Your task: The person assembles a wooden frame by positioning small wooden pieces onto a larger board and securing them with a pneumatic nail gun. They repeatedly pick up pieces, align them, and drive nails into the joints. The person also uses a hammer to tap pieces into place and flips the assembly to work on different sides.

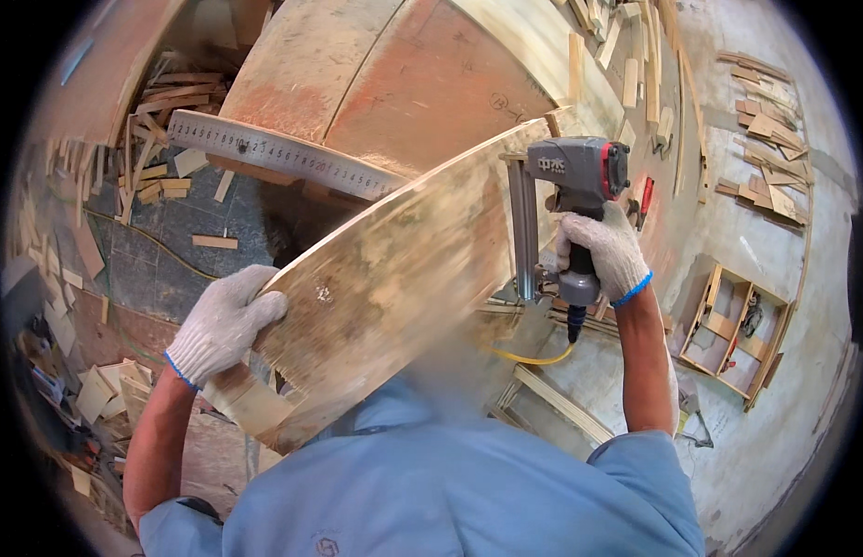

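My left hand [225,320], in a white knitted glove with a blue cuff, grips the left edge of a curved plywood panel [404,269], its thumb lying over the face. The panel is stained and tilts up to the right in front of my body. My right hand [610,252], gloved alike, is wrapped round the handle of a grey and black pneumatic nail gun [573,167]. The gun's nose is at the panel's upper right edge; whether it touches cannot be made out. A yellow air hose [534,359] runs from the handle's base.
Beyond the panel, a steel ruler [283,153] lies against large reddish-brown boards [431,88]. Scrap wood [176,102] is heaped at the far left. On the right are a divided wooden box [701,311] and rows of wood offcuts [770,130]. A red-handled tool [646,200] lies beside my right hand.
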`<state>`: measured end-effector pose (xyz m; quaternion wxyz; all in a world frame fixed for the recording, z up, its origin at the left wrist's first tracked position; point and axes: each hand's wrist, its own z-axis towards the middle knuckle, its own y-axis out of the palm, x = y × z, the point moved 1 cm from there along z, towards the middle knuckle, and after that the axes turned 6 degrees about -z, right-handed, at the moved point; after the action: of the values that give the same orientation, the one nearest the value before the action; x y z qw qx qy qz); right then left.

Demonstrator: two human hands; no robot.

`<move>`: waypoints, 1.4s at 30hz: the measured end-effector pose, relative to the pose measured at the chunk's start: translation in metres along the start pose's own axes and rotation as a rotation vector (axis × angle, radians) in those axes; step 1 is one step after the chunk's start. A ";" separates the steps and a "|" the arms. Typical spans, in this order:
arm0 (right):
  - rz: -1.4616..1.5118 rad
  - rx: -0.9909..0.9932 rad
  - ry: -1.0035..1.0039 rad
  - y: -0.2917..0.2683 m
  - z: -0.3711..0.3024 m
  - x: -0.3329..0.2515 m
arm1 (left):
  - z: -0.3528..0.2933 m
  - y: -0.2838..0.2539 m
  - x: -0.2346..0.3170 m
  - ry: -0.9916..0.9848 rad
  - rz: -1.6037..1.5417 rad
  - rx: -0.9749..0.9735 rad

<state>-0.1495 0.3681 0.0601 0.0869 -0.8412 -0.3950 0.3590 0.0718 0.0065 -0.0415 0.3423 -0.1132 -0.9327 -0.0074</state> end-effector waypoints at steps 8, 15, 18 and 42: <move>-0.034 -0.015 0.132 0.001 0.021 0.005 | 0.005 -0.003 0.002 -0.091 -0.040 -0.055; -0.133 0.020 0.092 0.009 0.023 0.017 | 0.004 -0.005 0.008 -0.087 -0.029 -0.058; -0.142 0.008 0.039 0.004 0.021 0.021 | 0.005 -0.004 0.007 -0.025 -0.024 -0.050; -0.177 0.003 -0.082 0.038 -0.009 0.005 | 0.078 0.024 0.039 0.194 0.173 -0.084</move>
<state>-0.1184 0.3473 0.0479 0.1033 -0.7875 -0.4703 0.3848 -0.0017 0.0454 -0.0777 0.4252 -0.2060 -0.8809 -0.0278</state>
